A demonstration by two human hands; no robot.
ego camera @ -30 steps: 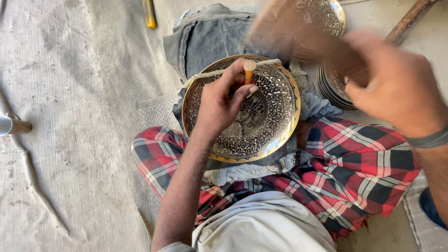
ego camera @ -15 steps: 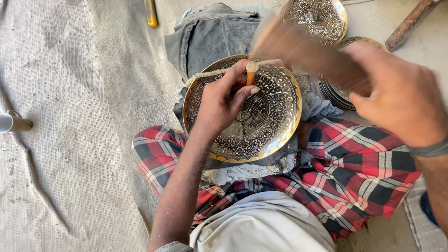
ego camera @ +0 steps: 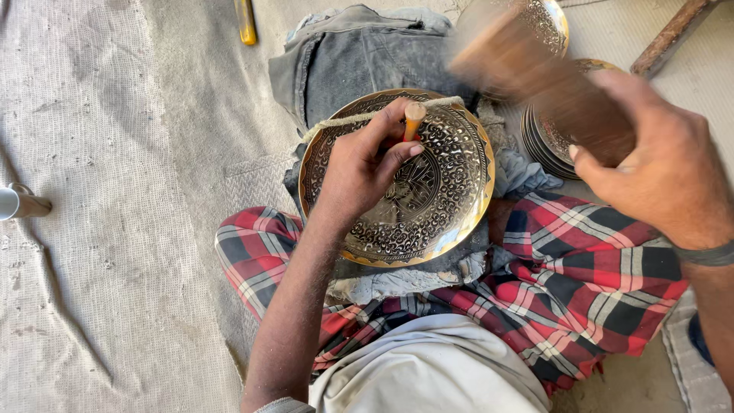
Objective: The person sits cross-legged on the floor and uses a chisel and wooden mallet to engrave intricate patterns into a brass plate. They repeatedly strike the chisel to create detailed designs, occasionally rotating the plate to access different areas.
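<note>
From the head camera I am watching my right hand clenching a wooden mallet, which has been swinging: a second ago its blurred head was higher and further toward one o'clock, and now it is coming down to just beside the punch, at about two o'clock from it, so I judge a blow is landing or about to land. My left hand is still pinching the short orange-topped punch upright against the brass plate, near the plate's rim at twelve o'clock; neither hand nor plate has shifted. The plate is lying tilted on grey folded cloth over my lap, against my red checked wrap. At three o'clock of the plate a stack of similar plates is sitting partly behind the mallet, close to its swing. A yellow-handled tool is lying at eleven o'clock, a wooden handle at one o'clock, and a pale metal object at nine o'clock, all well apart.
</note>
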